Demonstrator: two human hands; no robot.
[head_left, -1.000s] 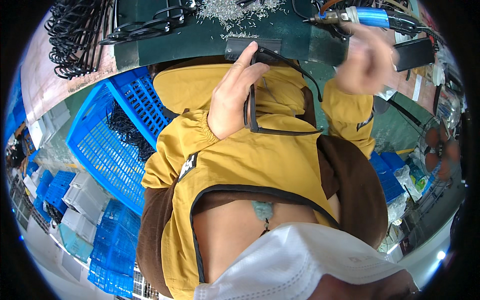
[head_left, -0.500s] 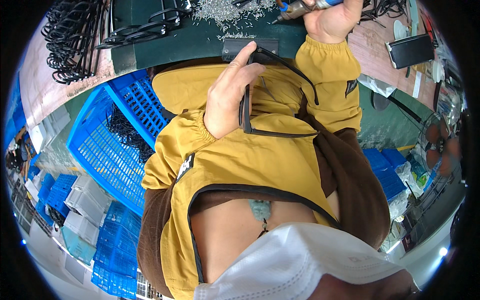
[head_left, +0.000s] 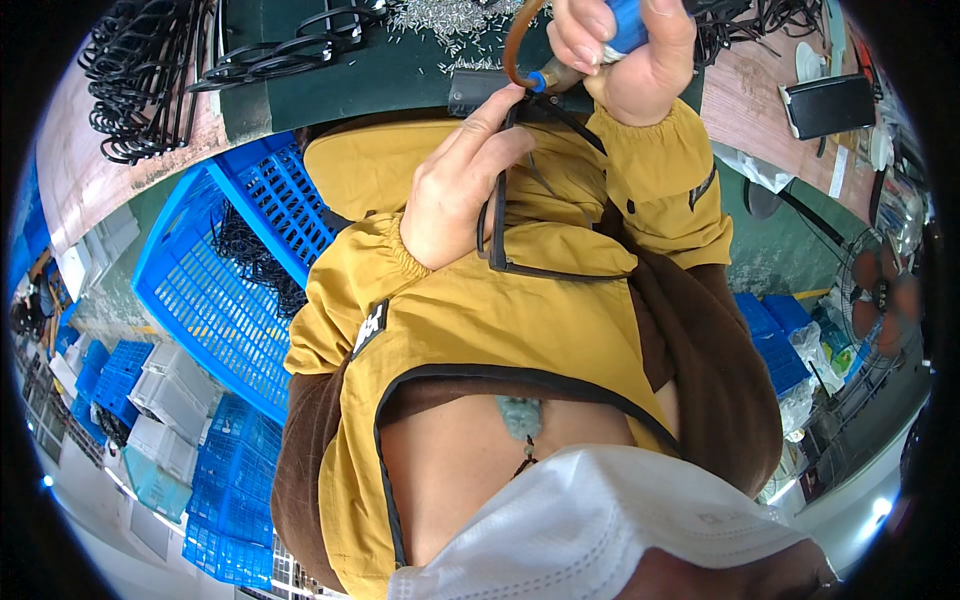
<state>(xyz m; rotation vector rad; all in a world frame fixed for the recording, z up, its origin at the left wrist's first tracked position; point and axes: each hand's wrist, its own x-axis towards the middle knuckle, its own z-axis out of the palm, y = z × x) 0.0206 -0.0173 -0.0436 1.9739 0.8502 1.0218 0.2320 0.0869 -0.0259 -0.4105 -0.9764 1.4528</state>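
My left hand (head_left: 455, 190) pinches a black eyeglass frame (head_left: 497, 235) against a small dark block (head_left: 470, 92) at the table's front edge. One temple hangs toward my lap. The other runs right, partly behind my right forearm. In my right hand (head_left: 645, 80) is a powered screwdriver (head_left: 628, 28) with a blue handle and metal nose. A brownish hose (head_left: 517, 45) loops to a blue fitting near its front end. That end is close to my left fingertips, by the frame's corner at the block; the exact tip is hidden.
A heap of small silvery screws (head_left: 450, 20) lies on the dark green mat (head_left: 290, 100). Black eyeglass frames (head_left: 285, 68) and a bundle of black parts (head_left: 140, 90) are at the left. A phone-like black object (head_left: 830, 107) lies right. Blue crates (head_left: 215, 270) stand below left; a fan (head_left: 880, 290) is right.
My right hand has brought the screwdriver from beside the screw heap down and toward me, to the frame at the block. My left hand keeps its hold with only a slight shift.
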